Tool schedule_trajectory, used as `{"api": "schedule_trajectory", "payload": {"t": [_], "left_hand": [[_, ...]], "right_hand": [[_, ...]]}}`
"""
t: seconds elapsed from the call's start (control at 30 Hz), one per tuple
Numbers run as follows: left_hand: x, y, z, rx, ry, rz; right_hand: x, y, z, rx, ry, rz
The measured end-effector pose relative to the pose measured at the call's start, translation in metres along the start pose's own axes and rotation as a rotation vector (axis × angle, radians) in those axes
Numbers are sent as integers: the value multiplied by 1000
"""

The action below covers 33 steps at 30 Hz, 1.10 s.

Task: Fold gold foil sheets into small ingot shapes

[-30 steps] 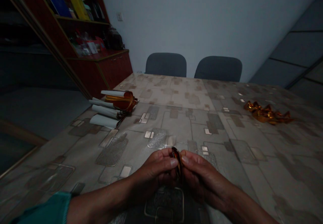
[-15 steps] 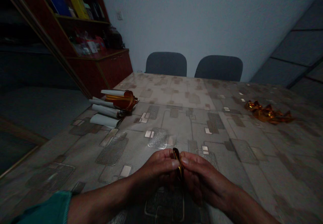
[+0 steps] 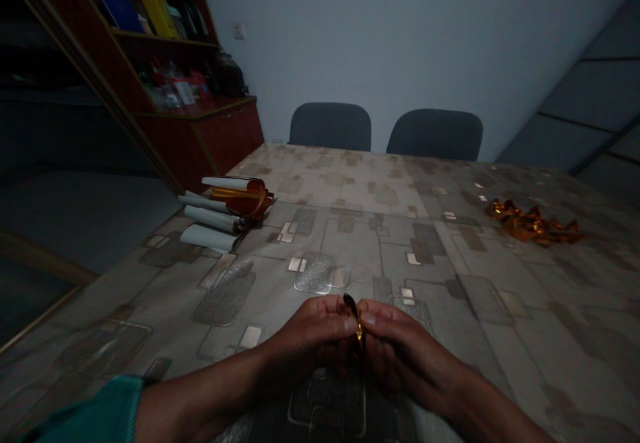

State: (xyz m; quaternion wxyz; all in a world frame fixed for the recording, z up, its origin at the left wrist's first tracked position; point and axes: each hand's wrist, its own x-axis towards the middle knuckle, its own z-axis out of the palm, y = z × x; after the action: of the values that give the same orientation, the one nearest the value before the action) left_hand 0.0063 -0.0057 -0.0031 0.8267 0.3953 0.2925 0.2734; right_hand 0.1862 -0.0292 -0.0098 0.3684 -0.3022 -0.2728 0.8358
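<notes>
A small piece of folded gold foil paper [image 3: 359, 331] stands on edge between my two hands, near the front of the table. My left hand [image 3: 320, 330] is closed on its left side, thumb pressed against the foil. From the right, my right hand [image 3: 393, 336] pinches it with thumb and fingers. Its lower end is partly hidden by the fingers. Several folded gold foil pieces [image 3: 533, 223] lie in a row at the right. On the left rests a stack of curled gold foil sheets [image 3: 240, 196] with pale backs [image 3: 210, 236].
The table [image 3: 360, 243] has a patterned cover. Two dark chairs [image 3: 330, 126] stand at its far side by the pale wall. A reddish-brown cabinet [image 3: 230, 133] with shelved items is at the back left.
The gold foil piece has opened slightly and tilted between my fingers, showing more of its shiny face. Both hands stay in nearly the same place.
</notes>
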Motion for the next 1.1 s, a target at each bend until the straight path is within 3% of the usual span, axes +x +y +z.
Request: {"api": "schedule_trajectory", "payload": {"t": [0.5,1.1], "left_hand": [[0,4,1,-42,-68,-51],[0,2,1,-28,-30,-31]], "right_hand": [[2,2,-2,16,-31,-14],[2,1,-1,-39,13,5]]}}
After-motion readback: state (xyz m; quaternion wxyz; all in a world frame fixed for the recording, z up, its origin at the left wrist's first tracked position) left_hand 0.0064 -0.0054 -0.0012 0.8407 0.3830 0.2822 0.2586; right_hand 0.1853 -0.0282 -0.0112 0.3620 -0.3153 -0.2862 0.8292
